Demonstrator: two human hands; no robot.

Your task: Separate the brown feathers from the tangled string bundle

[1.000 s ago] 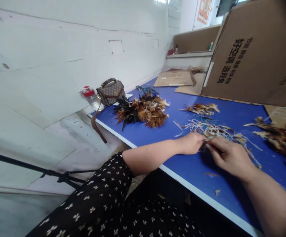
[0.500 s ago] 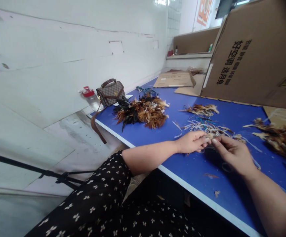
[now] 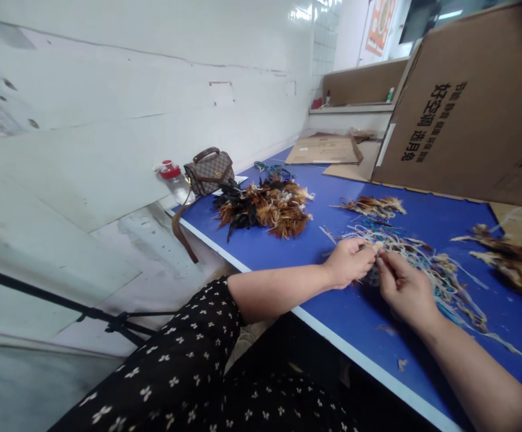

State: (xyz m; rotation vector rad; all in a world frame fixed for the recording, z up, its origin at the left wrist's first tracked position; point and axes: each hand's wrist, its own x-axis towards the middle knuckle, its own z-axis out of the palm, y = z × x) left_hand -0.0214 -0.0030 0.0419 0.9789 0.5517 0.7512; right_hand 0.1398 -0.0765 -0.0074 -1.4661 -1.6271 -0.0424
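Observation:
My left hand [image 3: 348, 264] is closed round a small feather bundle [image 3: 378, 245]; its pale end pokes out past the fingertips and a few brown tips show below the hand. With thumb and forefinger pinched, my right hand [image 3: 405, 289] meets that pale end. Whether a thread runs between the fingers is too small to tell. Just behind and to the right of my hands lies a tangle of white and blue strings [image 3: 423, 261] with feather bits in it. A small pile of brown and cream feathers [image 3: 373, 206] rests beyond the strings.
A large heap of brown and black feathers [image 3: 265, 207] lies left on the blue table [image 3: 319, 186]; more feathers [image 3: 519, 261] sit at the right. A handbag [image 3: 210, 172] and red-lidded bottle [image 3: 175, 182] stand by the wall. A cardboard box [image 3: 468, 114] rises behind.
My right hand has shifted left and turned slightly, uncovering more of the string tangle. The left hand keeps its hold on the feather bundle. The whole view has swung a little.

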